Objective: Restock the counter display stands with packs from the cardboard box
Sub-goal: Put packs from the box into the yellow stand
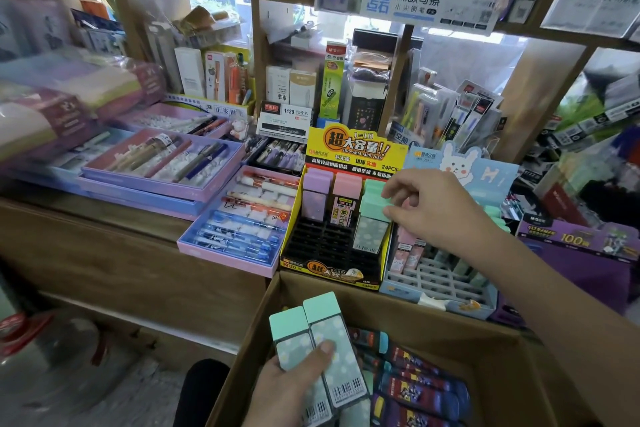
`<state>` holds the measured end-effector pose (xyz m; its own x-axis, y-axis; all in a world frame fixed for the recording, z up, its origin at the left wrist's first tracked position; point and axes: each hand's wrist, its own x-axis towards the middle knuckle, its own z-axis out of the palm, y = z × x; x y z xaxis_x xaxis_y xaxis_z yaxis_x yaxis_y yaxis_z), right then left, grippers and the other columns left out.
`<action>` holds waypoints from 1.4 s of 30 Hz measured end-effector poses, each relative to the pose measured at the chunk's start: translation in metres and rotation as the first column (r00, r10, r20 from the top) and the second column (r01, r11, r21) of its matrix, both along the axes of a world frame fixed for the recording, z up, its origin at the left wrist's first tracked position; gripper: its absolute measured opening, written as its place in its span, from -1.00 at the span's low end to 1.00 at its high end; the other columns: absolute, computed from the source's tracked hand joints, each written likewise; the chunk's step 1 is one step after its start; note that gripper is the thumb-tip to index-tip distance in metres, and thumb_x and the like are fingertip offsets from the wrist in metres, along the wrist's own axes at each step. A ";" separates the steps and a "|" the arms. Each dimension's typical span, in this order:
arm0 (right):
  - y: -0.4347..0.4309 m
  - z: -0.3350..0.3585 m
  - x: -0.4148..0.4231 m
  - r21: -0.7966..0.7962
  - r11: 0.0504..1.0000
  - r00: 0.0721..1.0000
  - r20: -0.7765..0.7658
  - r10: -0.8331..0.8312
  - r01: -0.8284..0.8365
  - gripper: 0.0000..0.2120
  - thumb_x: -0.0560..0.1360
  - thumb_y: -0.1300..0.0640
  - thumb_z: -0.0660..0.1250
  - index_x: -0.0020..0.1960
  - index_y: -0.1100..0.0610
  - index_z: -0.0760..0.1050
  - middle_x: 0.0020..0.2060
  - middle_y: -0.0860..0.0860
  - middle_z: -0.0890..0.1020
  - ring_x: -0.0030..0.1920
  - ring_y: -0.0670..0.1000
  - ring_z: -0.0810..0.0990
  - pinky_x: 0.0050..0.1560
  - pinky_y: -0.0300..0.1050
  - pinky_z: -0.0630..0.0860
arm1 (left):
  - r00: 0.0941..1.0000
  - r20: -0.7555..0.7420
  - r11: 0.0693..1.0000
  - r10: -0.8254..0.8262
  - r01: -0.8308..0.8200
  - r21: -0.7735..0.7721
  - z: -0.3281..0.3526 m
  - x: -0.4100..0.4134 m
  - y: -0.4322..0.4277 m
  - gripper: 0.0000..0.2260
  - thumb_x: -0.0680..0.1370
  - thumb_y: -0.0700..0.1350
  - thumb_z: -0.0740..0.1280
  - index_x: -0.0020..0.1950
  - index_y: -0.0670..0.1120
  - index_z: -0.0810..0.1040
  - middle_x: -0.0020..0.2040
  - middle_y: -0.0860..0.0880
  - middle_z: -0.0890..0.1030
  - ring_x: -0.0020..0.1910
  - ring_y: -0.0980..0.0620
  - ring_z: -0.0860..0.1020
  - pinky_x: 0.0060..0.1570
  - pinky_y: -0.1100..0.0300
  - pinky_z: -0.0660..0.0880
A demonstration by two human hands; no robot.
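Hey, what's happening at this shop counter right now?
A person is restocking. The left hand holds two mint packs above the cardboard box. The right hand pinches a third mint pack at the yellow display stand, seating it in the right column. Many slots there are empty, as in the blue stand beside it.

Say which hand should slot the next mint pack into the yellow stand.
Right: the right hand is at the yellow stand, pinching a mint pack; the left hand holds two spares over the box.

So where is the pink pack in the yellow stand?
Head view, centre: the pink pack stands at the back of the yellow stand, between the purple pack and the mint packs.
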<state>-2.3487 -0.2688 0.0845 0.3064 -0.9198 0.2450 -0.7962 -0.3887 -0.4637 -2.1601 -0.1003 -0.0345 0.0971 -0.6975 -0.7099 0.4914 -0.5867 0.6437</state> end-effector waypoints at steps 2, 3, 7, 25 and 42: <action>-0.001 -0.001 0.001 -0.045 0.999 0.997 -0.081 0.006 -0.010 -0.91 0.50 0.23 0.52 -0.09 0.05 0.67 -0.24 -0.09 0.66 -0.24 -0.16 0.58 -0.24 -0.36 0.41 | 1.000 0.003 1.000 0.010 -0.010 0.000 0.000 0.000 0.000 -0.76 0.40 -0.22 0.57 0.03 -0.19 0.68 -0.10 -0.19 0.75 -0.03 -0.25 0.69 0.07 -0.07 0.58; -0.002 -0.002 0.002 -0.063 0.998 0.992 -0.124 0.009 -0.016 -0.92 0.51 0.23 0.50 -0.10 0.06 0.69 -0.24 -0.09 0.66 -0.22 -0.13 0.58 -0.21 -0.30 0.43 | 1.000 0.001 1.000 0.015 -0.015 -0.003 0.000 0.000 0.000 -0.78 0.40 -0.22 0.57 0.02 -0.20 0.68 -0.11 -0.19 0.75 -0.04 -0.24 0.69 0.03 -0.04 0.58; -0.002 -0.002 0.005 -0.107 0.993 0.973 -0.229 0.015 -0.041 -0.88 0.56 0.21 0.44 -0.02 0.08 0.75 -0.14 -0.05 0.72 -0.02 -0.02 0.58 -0.01 -0.08 0.54 | 1.000 -0.009 1.000 0.026 -0.026 0.001 -0.001 0.001 0.001 -0.78 0.41 -0.22 0.57 0.01 -0.20 0.68 -0.11 -0.21 0.75 -0.04 -0.25 0.69 0.05 -0.06 0.58; 0.058 -0.026 0.023 0.258 0.938 0.967 0.165 0.194 -0.232 -0.93 0.51 0.13 0.52 -0.07 -0.02 0.76 -0.28 -0.26 0.70 -0.26 -0.27 0.62 -0.25 -0.43 0.47 | 0.997 -0.057 0.998 -0.046 0.044 -0.037 0.012 -0.001 0.007 -0.76 0.38 -0.23 0.55 0.03 -0.20 0.70 -0.07 -0.25 0.74 -0.02 -0.30 0.70 0.16 -0.15 0.56; 0.059 -0.024 0.009 0.338 0.906 0.936 0.321 0.145 -0.256 -0.95 0.49 0.06 0.56 -0.11 0.02 0.72 -0.26 -0.06 0.73 -0.27 -0.11 0.66 -0.18 -0.25 0.60 | 0.960 -0.279 0.992 0.001 -0.036 -0.120 -0.001 -0.001 0.007 -0.73 0.41 -0.09 0.47 -0.05 -0.29 0.72 -0.05 -0.40 0.69 -0.12 -0.39 0.70 -0.22 -0.18 0.67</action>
<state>-2.3393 -0.2096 0.0604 0.4632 -0.8862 0.0040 -0.5337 -0.2825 -0.7971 -2.1608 -0.0932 -0.0354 -0.0785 -0.7810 -0.6196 0.6711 -0.5010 0.5465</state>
